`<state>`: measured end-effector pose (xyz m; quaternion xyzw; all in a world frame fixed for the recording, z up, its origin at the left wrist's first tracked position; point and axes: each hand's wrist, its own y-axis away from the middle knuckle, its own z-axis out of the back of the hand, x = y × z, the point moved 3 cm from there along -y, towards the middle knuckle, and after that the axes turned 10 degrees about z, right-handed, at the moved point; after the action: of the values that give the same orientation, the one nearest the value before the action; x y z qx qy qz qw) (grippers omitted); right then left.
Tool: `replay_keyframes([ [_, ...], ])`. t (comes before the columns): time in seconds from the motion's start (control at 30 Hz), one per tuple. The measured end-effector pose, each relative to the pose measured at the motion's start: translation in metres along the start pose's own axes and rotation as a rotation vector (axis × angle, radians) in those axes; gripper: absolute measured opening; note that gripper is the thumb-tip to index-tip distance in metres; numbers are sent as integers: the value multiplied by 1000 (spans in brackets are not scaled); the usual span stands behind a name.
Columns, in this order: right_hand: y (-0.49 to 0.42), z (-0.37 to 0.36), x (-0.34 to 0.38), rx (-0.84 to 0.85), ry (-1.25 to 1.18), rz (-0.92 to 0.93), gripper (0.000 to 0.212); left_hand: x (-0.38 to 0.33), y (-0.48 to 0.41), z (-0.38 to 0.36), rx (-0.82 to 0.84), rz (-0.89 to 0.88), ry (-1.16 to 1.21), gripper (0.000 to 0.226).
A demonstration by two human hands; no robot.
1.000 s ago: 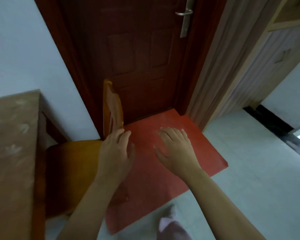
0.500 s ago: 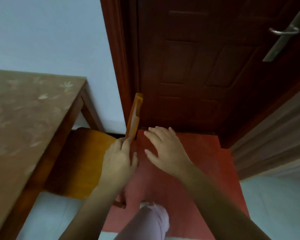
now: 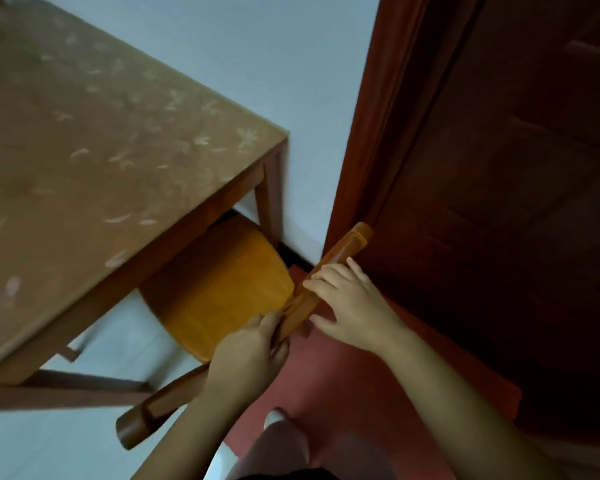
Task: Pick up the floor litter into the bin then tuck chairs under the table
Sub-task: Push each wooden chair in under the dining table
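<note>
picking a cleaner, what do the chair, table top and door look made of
The chair looks like solid wood under amber glossy varnish; faint grain shows on its seat. The table top is brown with pale leaf motifs, possibly a printed cover over wood; too blurred to say. The door has dark red-brown raised panels: wood or wood-look, low sheen.

Nothing readable turned up: no words, labels, brands, numbers or signs anywhere in view. The table (image 3: 101,150) showed only a pale leaf pattern on its top, and that was no lettering.
</note>
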<state>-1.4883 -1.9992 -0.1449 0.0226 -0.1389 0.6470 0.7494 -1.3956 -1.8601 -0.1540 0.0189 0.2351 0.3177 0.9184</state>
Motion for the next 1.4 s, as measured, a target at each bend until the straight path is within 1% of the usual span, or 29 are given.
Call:
replay_keyframes([
  [0.07,-14,-5,-10,95,-54,150,41,2,1,-1,-27,135,-12,36],
  [0.13,-19,-9,-11,134,-89,199,33,3,-1,-1,-10,176,-20,27],
  [0.23,-27,-10,-14,177,-121,342,24,1,-2,-1,-89,329,-58,21],
  [0.37,-34,-8,-16,171,-122,449,23,-2,3,-4,-176,452,-57,25],
  [0.47,-43,-7,-18,293,-106,551,23,-10,3,-3,-193,529,-60,25],
  [0.57,-52,-7,-17,395,-107,606,22,-13,3,-2,-173,562,-68,24],
  [0.67,-59,-8,-15,518,-168,621,18,-13,3,-5,-152,562,-84,25],
  [0.73,-62,-7,-14,565,-213,604,18,-10,2,-6,-149,544,-85,28],
  [0.83,-63,-6,-12,555,-233,595,22,-6,2,-8,-170,532,-81,32],
  [0.97,-66,-6,-9,531,-238,597,24,-4,2,-10,-182,547,-43,27],
  [1.07,-73,-7,-10,593,-276,540,26,-2,0,-9,-187,562,-44,25],
  [1.17,-78,-7,-11,652,-293,530,23,-3,0,-8,-187,571,-15,23],
  [1.4,-76,-11,-13,622,-345,521,23,-7,-1,-5,-176,603,56,21],
])
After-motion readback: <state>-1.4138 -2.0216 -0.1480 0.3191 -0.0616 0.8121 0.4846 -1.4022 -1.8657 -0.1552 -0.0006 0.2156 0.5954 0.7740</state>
